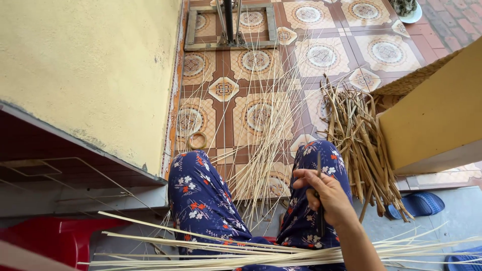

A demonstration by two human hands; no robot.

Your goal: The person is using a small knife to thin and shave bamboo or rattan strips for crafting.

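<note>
The right hand (327,194) was out over the right knee, fingers (304,176) clenched around a thin dark blade-like tool (319,165); its tip stuck up above the knuckles, and the lower end ran down under the palm. Couldn't tell exactly what kind of tool it was. The left hand was not in view.

Below the wrist, a bundle of long pale split strips (241,251) lay across the lap, running left to right, passing under the forearm, and fanning out past both thighs. The tool was just above this bundle; touching or apart couldn't be told.

Both legs wore blue floral trousers (201,195). Between the knees and further out, more thin pale strips (261,135) lay spread on the patterned tiled floor (321,55), pointing away from the person. Right of the right knee was a heap of thicker brown stalks (359,140), near the hand but apart from it. A small ring (197,141) lay on the floor by the left knee. A metal frame (228,25) stood at the far end. There was a yellow wall (90,65) on the left, a blue slipper (422,203) far right and a red plastic seat (55,238) lower left.
</note>
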